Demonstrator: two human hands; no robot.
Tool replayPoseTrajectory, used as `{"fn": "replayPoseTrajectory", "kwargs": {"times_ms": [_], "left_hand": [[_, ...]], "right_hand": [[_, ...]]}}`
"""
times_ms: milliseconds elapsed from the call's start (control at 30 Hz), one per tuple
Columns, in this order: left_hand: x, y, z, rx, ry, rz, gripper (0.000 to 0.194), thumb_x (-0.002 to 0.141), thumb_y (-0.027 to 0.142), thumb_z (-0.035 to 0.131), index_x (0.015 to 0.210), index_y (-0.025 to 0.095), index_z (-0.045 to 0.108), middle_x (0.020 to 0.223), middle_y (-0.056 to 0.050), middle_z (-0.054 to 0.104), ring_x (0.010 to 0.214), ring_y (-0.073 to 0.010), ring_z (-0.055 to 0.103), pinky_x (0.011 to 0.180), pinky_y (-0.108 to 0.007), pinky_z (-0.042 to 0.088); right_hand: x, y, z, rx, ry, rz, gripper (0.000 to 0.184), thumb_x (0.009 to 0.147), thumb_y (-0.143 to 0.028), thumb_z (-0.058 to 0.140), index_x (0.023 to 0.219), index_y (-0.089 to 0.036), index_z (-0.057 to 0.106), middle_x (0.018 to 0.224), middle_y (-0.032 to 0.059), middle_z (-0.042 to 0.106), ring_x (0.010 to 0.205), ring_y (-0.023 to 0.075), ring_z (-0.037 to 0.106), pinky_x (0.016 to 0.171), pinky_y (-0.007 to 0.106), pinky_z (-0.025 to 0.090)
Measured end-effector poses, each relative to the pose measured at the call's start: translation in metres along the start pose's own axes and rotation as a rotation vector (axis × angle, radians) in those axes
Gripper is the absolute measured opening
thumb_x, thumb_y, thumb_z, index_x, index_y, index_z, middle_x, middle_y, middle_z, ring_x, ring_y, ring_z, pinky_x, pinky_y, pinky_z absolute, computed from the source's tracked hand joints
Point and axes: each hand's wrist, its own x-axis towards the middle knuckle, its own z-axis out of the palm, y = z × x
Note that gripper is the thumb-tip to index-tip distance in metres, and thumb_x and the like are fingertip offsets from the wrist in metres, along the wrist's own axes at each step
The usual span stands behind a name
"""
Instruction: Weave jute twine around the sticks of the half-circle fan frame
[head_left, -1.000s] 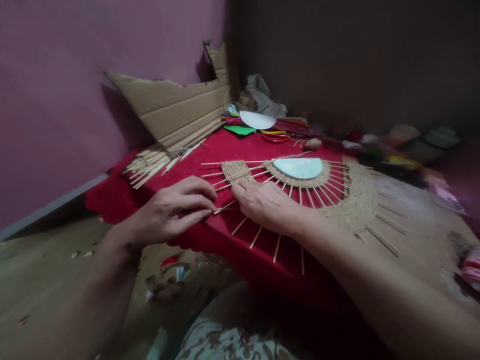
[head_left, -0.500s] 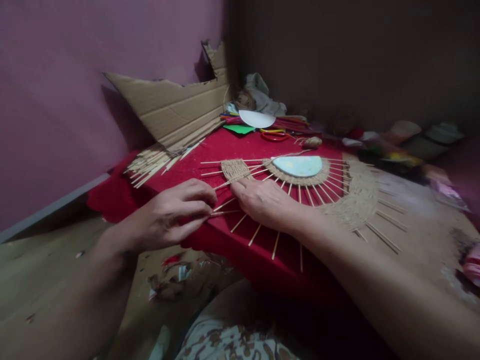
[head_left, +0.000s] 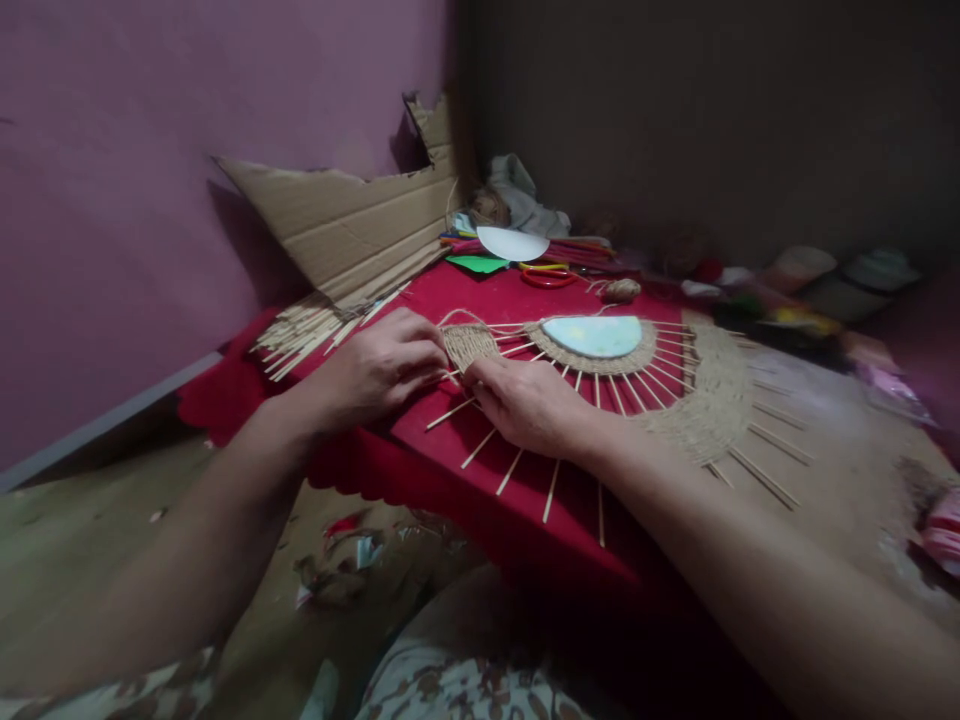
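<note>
A half-round weaving frame (head_left: 596, 390) of thin sticks fans out from a pale blue-green half-disc (head_left: 592, 336). Brown jute twine is woven across the sticks, with a short woven patch (head_left: 470, 345) at the left end and a longer woven band (head_left: 724, 385) on the right. At the left patch, my left hand (head_left: 390, 365) is closed by the outer stick ends, pinching the jute twine; its fingertips are partly hidden. My right hand (head_left: 525, 402) pinches the sticks at the patch's lower edge. A loose loop of twine arches above the patch.
Loose sticks (head_left: 300, 335) lie beside a torn cardboard sheet (head_left: 360, 225) leaning on the wall. Behind the frame are red-handled scissors (head_left: 549, 278), a white half-disc (head_left: 514, 243), green paper (head_left: 478, 264) and a small twine ball (head_left: 621, 291). Scraps litter the floor (head_left: 352, 560).
My left hand has moved up and right, closer to the woven patch. A twine loop now shows above the patch. The right hand stays at its lower edge.
</note>
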Motion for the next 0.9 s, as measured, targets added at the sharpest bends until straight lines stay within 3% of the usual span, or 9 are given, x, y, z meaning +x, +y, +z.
{"fn": "replayPoseTrajectory", "kwargs": {"times_ms": [233, 367, 567, 733, 900], "left_hand": [[0.030, -0.021, 0.005, 0.197, -0.169, -0.002, 0.027, 0.091, 0.030, 0.045, 0.078, 0.016, 0.065, 0.078, -0.006, 0.056, 0.072, -0.0155, 0.049, 0.064, -0.026, 0.039], [0.021, -0.032, 0.014, 0.185, -0.083, -0.083, 0.027, 0.092, 0.029, 0.044, 0.083, 0.015, 0.065, 0.082, -0.007, 0.059, 0.074, -0.0159, 0.052, 0.064, -0.026, 0.039], [0.009, -0.035, 0.015, -0.192, 0.092, -0.216, 0.023, 0.087, 0.037, 0.053, 0.083, 0.017, 0.066, 0.083, -0.005, 0.064, 0.080, -0.0153, 0.058, 0.074, -0.027, 0.046], [0.003, -0.029, 0.004, -0.314, 0.060, -0.360, 0.020, 0.084, 0.035, 0.057, 0.083, 0.018, 0.068, 0.085, -0.003, 0.066, 0.081, -0.0145, 0.059, 0.077, -0.027, 0.046], [-0.005, -0.035, 0.006, -0.236, 0.098, -0.433, 0.019, 0.081, 0.036, 0.059, 0.080, 0.020, 0.069, 0.081, -0.002, 0.066, 0.077, -0.0144, 0.059, 0.074, -0.026, 0.044]], "right_hand": [[-0.001, 0.000, 0.001, 0.009, 0.017, -0.027, 0.017, 0.085, -0.016, 0.040, 0.093, -0.015, 0.055, 0.090, 0.0076, 0.064, 0.074, 0.0152, 0.053, 0.061, 0.027, 0.034], [0.000, -0.001, 0.000, -0.021, 0.007, -0.011, 0.017, 0.084, -0.017, 0.042, 0.091, -0.015, 0.057, 0.090, 0.0070, 0.063, 0.071, 0.0138, 0.051, 0.059, 0.027, 0.030], [-0.001, -0.002, -0.001, 0.022, -0.003, 0.007, 0.018, 0.083, -0.017, 0.041, 0.092, -0.016, 0.057, 0.092, 0.0063, 0.064, 0.075, 0.0143, 0.054, 0.060, 0.026, 0.032], [-0.002, 0.001, 0.002, 0.097, 0.032, 0.025, 0.020, 0.082, -0.016, 0.042, 0.098, -0.016, 0.055, 0.091, 0.0068, 0.066, 0.077, 0.0154, 0.056, 0.064, 0.026, 0.036], [-0.004, 0.002, 0.003, 0.150, 0.056, 0.019, 0.029, 0.083, -0.017, 0.043, 0.110, -0.015, 0.054, 0.096, 0.0075, 0.066, 0.077, 0.0148, 0.056, 0.064, 0.026, 0.037]]}}
